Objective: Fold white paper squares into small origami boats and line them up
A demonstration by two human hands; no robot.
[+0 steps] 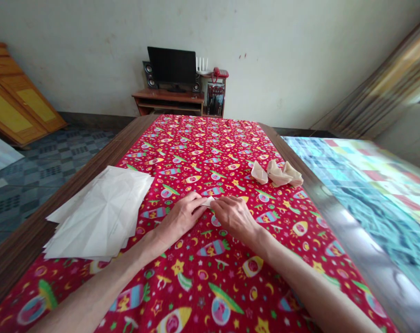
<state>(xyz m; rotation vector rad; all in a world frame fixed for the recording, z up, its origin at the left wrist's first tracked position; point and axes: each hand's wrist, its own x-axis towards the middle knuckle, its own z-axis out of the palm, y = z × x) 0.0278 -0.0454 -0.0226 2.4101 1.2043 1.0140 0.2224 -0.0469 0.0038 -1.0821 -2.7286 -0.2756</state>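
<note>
A small folded piece of white paper lies between my two hands over the middle of the red patterned cloth. My left hand pinches its left end between thumb and fingers. At the other end, my right hand is closed on the paper, with its fingers curled and partly hiding it. To the left rests a stack of creased white paper sheets. Several folded paper shapes stand close together on the cloth at the right, beyond my right hand.
The red cloth covers a long wooden table. At its far end, a desk holds a monitor, speakers and a red telephone. A bed adjoins the right side; a wooden cabinet stands at far left.
</note>
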